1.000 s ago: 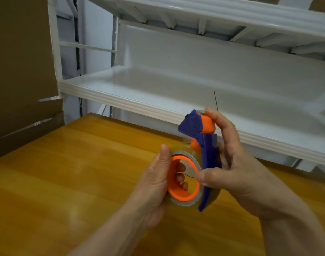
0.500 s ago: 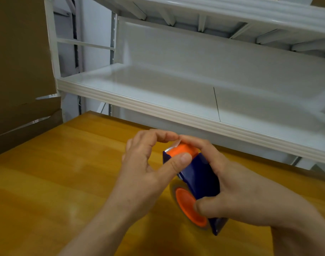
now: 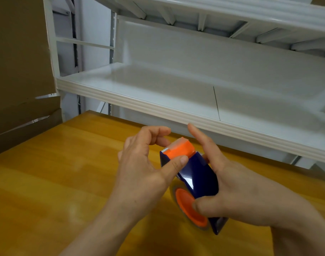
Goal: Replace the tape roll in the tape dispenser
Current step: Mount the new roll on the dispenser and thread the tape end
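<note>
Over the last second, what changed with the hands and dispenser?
The tape dispenser got tipped over, orange cutter end now up. The left hand left the roll's core and moved to that end, thumb on it. The right hand still grips the blue body; roll stays mounted.

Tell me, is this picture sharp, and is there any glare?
Head view: the hands and blue tape dispenser look fairly sharp; glare streaks its glossy side, soft sheen lies on the wooden table; the white shelf smears at the right edge and bends from the wide lens.
</note>
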The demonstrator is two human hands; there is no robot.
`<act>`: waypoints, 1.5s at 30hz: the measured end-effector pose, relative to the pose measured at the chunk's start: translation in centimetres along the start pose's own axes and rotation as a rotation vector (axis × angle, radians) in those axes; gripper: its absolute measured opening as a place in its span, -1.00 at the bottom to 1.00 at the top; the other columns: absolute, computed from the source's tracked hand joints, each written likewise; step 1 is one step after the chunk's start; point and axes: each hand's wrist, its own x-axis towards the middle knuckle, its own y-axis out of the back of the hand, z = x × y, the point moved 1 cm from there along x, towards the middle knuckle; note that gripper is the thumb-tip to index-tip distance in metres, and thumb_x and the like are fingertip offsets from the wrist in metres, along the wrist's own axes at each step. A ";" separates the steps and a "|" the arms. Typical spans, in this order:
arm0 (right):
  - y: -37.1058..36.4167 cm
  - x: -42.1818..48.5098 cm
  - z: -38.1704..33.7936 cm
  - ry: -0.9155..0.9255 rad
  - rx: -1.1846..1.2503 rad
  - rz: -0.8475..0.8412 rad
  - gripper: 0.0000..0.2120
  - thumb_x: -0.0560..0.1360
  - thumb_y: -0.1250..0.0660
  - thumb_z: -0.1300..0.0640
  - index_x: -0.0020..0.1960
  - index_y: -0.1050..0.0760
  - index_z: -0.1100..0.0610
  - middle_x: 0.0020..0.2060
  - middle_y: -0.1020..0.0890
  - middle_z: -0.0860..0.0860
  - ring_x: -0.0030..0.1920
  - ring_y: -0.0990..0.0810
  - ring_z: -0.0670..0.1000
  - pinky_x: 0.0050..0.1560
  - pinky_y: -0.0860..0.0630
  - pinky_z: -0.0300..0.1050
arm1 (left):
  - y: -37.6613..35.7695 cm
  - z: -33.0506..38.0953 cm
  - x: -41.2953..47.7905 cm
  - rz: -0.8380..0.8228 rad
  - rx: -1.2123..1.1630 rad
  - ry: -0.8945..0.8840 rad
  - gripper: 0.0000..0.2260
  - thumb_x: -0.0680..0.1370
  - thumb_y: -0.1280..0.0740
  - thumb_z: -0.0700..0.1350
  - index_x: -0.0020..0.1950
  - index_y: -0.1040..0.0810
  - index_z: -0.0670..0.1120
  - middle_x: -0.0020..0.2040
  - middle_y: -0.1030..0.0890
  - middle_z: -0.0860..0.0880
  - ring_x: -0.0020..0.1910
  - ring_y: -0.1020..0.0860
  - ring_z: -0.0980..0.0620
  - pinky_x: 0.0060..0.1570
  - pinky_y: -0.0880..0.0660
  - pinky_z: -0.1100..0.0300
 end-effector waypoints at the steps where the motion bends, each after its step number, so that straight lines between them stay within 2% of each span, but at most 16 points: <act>1: 0.0 0.0 0.0 -0.004 0.000 0.004 0.25 0.33 -0.59 0.13 0.32 0.32 -0.72 0.09 -0.53 -0.23 -0.14 -0.72 -0.11 -0.15 -0.74 -0.03 | 0.0 0.0 0.0 0.006 0.005 0.000 -0.52 0.27 -0.39 0.33 0.16 -0.42 0.36 0.05 -0.55 0.33 0.23 -0.50 0.08 0.17 -0.53 -0.09; 5: 0.2 0.1 0.0 -0.031 0.017 0.031 0.19 0.34 -0.62 0.10 0.39 0.21 -0.66 0.11 -0.49 -0.27 -0.07 -0.71 -0.20 -0.16 -0.73 -0.14 | -0.1 -0.4 0.1 0.018 0.010 0.022 -0.54 0.27 -0.39 0.34 0.13 -0.44 0.36 0.07 -0.53 0.36 0.24 -0.50 0.07 0.16 -0.54 -0.10; 10: 0.6 0.2 0.2 -0.059 0.029 0.114 -0.01 0.31 -0.63 0.02 0.41 -0.03 -0.48 0.09 -0.52 -0.29 -0.07 -0.70 -0.26 -0.23 -0.68 -0.26 | -0.3 -1.3 0.5 0.027 -0.035 0.092 -0.59 0.29 -0.44 0.28 0.11 -0.53 0.26 0.02 -0.62 0.24 0.23 -0.52 0.06 0.19 -0.53 -0.10; 14: 0.6 0.5 0.4 -0.085 -0.014 0.149 -0.17 0.31 -0.61 -0.06 0.36 -0.13 -0.34 0.09 -0.60 -0.21 -0.13 -0.73 -0.07 -0.20 -0.70 -0.22 | -0.4 -1.9 0.7 -0.003 -0.029 0.108 -0.57 0.26 -0.37 0.38 0.07 -0.53 0.27 0.03 -0.62 0.23 0.23 -0.53 0.06 0.22 -0.50 -0.13; 19: 1.1 0.2 1.0 -0.071 0.046 0.175 -0.25 0.32 -0.60 0.00 0.30 -0.21 -0.32 0.01 -0.70 -0.17 -0.15 -0.74 -0.11 -0.30 -0.63 -0.27 | -0.5 -1.5 0.7 -0.012 -0.028 0.100 -0.50 0.23 -0.37 0.39 0.13 -0.43 0.35 0.05 -0.61 0.22 0.26 -0.50 0.05 0.22 -0.50 -0.11; 23: 1.3 0.0 1.4 -0.058 0.073 0.173 -0.28 0.30 -0.61 -0.01 0.23 -0.24 -0.37 -0.03 -0.71 -0.29 -0.13 -0.75 -0.11 -0.17 -0.73 -0.11 | -0.6 -1.2 0.4 0.008 0.007 0.086 -0.46 0.30 -0.50 0.28 0.19 -0.34 0.36 0.04 -0.58 0.23 0.25 -0.48 0.03 0.20 -0.49 -0.09; 26: 1.5 -0.1 1.6 -0.060 0.070 0.172 -0.28 0.31 -0.63 0.00 0.21 -0.24 -0.38 -0.02 -0.69 -0.34 -0.11 -0.75 -0.11 -0.12 -0.74 -0.06 | -0.7 -1.1 0.2 0.021 0.075 0.034 -0.45 0.38 -0.52 0.20 0.22 -0.29 0.34 0.03 -0.55 0.26 0.24 -0.43 0.12 0.20 -0.45 -0.05; 30: 1.5 -0.1 1.4 -0.077 0.059 0.189 -0.29 0.30 -0.63 -0.01 0.20 -0.24 -0.36 -0.01 -0.70 -0.23 -0.13 -0.74 -0.13 -0.16 -0.73 -0.12 | -0.8 -1.4 0.3 0.004 0.087 0.022 -0.48 0.38 -0.48 0.25 0.22 -0.27 0.36 0.02 -0.54 0.30 0.22 -0.40 0.19 0.23 -0.42 -0.08; 31: 1.4 -0.1 1.3 -0.081 0.058 0.193 -0.30 0.30 -0.63 -0.02 0.19 -0.24 -0.37 0.01 -0.68 -0.20 -0.12 -0.74 -0.11 -0.18 -0.72 -0.16 | -0.7 -1.5 0.4 0.000 0.072 0.031 -0.49 0.38 -0.49 0.26 0.20 -0.28 0.38 0.03 -0.55 0.30 0.23 -0.41 0.16 0.23 -0.44 -0.11; 34: 1.2 -0.1 1.0 -0.098 0.045 0.190 -0.32 0.31 -0.63 -0.04 0.19 -0.25 -0.34 0.09 -0.50 -0.28 -0.04 -0.68 -0.09 -0.22 -0.69 -0.25 | -0.5 -1.8 0.6 -0.005 0.030 0.057 -0.51 0.34 -0.49 0.28 0.14 -0.29 0.45 0.04 -0.56 0.27 0.26 -0.46 0.06 0.20 -0.48 -0.11; 39: 1.4 -0.4 0.9 -0.114 0.045 0.179 -0.31 0.33 -0.62 -0.04 0.27 -0.28 -0.28 0.12 -0.49 -0.26 0.01 -0.67 -0.07 -0.14 -0.72 -0.16 | -0.7 -2.0 0.7 0.026 -0.022 0.073 -0.45 0.19 -0.39 0.43 0.13 -0.32 0.46 0.03 -0.60 0.24 0.26 -0.49 0.06 0.15 -0.52 0.00; 42: 1.5 -0.4 0.8 -0.121 0.043 0.181 -0.32 0.33 -0.62 -0.04 0.28 -0.28 -0.27 0.12 -0.49 -0.27 0.02 -0.67 -0.07 -0.14 -0.72 -0.18 | -0.7 -2.0 0.6 0.036 -0.018 0.055 -0.45 0.20 -0.37 0.44 0.15 -0.34 0.44 0.03 -0.61 0.24 0.26 -0.48 0.07 0.11 -0.48 0.09; 45: 1.5 -0.4 0.8 -0.131 0.035 0.192 -0.33 0.33 -0.61 -0.05 0.26 -0.28 -0.28 0.11 -0.50 -0.27 0.01 -0.66 -0.09 -0.18 -0.72 -0.20 | -0.7 -2.0 0.6 0.026 0.023 0.042 -0.44 0.25 -0.35 0.49 0.19 -0.34 0.40 0.04 -0.60 0.24 0.27 -0.44 0.09 0.12 -0.49 0.06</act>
